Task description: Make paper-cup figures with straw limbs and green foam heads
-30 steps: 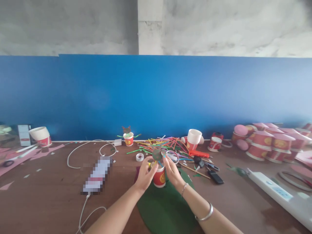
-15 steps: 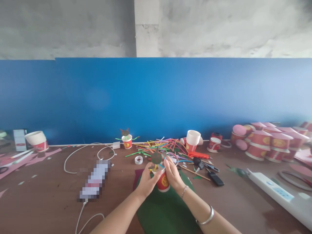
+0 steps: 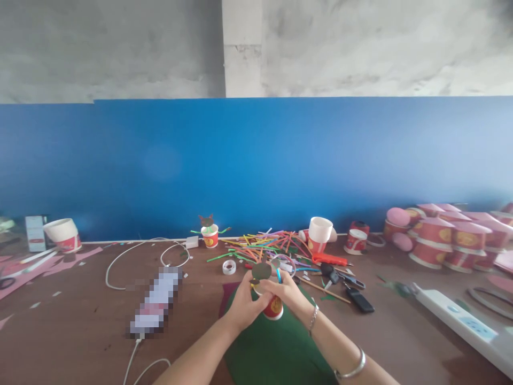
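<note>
Cup point(image 3: 275, 308) leaned over green sheet point(image 3: 276, 350), between the hands. Left hand point(image 3: 243, 303) gripped its side; right hand point(image 3: 290, 292) lay at rim, by blue straw point(image 3: 279, 275), grasp unclear.

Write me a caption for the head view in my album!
Left hand and right hand meet at a red cup over a green sheet, near thin colorful sticks.

Room to pass lies over the brown surface point(image 3: 196, 305) between the phone point(image 3: 158, 299) and the tape roll point(image 3: 229, 271), and between the black key fob point(image 3: 359, 300) and the power strip point(image 3: 452, 315), while the straw heap point(image 3: 260, 247) obstructs beyond the held cup point(image 3: 275, 309) and the blue panel point(image 3: 256, 166) closes the back.
</note>
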A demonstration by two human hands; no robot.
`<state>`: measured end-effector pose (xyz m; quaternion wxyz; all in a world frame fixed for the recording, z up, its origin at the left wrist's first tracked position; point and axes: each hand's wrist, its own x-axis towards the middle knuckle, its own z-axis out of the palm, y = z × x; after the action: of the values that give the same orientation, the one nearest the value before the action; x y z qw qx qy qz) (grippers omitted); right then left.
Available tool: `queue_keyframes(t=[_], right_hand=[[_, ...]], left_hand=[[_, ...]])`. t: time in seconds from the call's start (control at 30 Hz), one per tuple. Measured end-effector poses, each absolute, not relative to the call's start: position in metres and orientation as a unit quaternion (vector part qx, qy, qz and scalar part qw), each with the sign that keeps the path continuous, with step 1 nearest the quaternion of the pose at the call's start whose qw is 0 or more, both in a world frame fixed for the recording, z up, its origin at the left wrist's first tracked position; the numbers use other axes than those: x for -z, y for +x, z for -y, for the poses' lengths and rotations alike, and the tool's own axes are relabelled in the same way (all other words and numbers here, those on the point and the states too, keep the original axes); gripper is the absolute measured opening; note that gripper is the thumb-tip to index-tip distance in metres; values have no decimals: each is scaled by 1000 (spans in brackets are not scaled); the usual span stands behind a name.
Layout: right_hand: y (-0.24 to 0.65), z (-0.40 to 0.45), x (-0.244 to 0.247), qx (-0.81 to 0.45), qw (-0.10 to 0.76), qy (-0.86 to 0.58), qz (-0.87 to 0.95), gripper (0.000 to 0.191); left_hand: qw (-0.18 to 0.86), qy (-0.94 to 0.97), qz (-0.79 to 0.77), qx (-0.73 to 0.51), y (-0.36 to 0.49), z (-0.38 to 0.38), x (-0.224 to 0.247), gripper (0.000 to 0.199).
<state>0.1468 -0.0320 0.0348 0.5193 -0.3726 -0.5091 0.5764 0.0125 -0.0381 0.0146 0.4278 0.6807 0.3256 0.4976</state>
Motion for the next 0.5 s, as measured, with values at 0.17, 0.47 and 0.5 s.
queue_keyframes(t=[0.17,0.47,0.5], right_hand=[[148,23,-28,-527,575,-393,487,40],[151,18,-22,-433,599,-424,524,45],[151,18,-23,-416,594,-421,544,42]], left_hand=[[454,614,-355,-539,8,29,-1,51],[423,589,-428,-539,4,18,0,26],[420,601,-426,-529,4,18,-1,26]])
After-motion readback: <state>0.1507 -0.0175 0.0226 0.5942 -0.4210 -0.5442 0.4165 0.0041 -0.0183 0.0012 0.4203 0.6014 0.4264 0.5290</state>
